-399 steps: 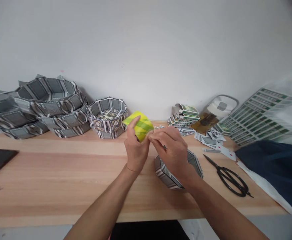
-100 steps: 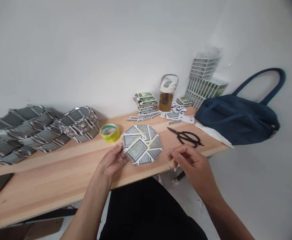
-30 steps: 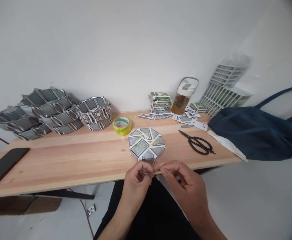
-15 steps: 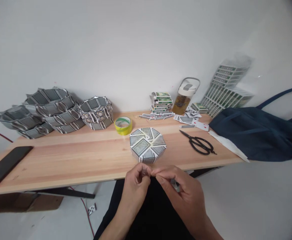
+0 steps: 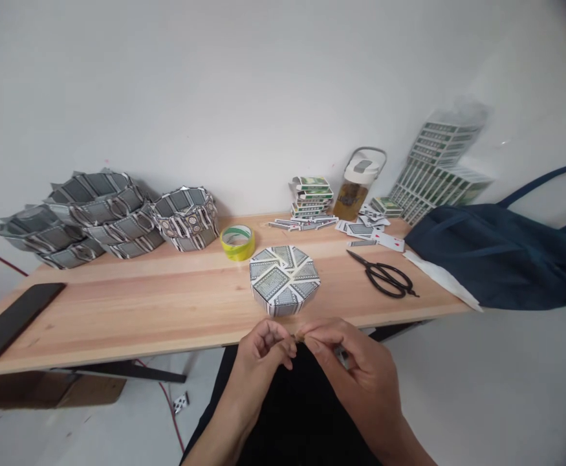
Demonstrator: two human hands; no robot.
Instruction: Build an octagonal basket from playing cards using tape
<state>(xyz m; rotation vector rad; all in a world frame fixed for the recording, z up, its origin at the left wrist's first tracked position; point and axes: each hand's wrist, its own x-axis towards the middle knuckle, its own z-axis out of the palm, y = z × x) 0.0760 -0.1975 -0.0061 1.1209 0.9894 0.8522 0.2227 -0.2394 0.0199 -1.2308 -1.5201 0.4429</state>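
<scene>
My left hand (image 5: 263, 356) and my right hand (image 5: 355, 362) meet at the fingertips just off the table's front edge. Both are closed in a pinch around something too small to make out. Just beyond them an octagonal box of folded playing cards (image 5: 285, 279) lies on the wooden table (image 5: 132, 304). Behind it to the left stands a roll of yellow tape (image 5: 237, 243). Black scissors (image 5: 384, 275) lie to the right, points toward the back left.
Rings of folded cards (image 5: 101, 207) stand at the back left, a black phone (image 5: 15, 320) at the left. Card boxes (image 5: 312, 196), loose cards (image 5: 365, 228), a bottle (image 5: 355, 191) and a blue bag (image 5: 496, 259) are at the back and right.
The fingers of my left hand have shifted slightly, with the thumb now nearer my right fingertips. The view has moved a little; the objects on the table have stayed put.
</scene>
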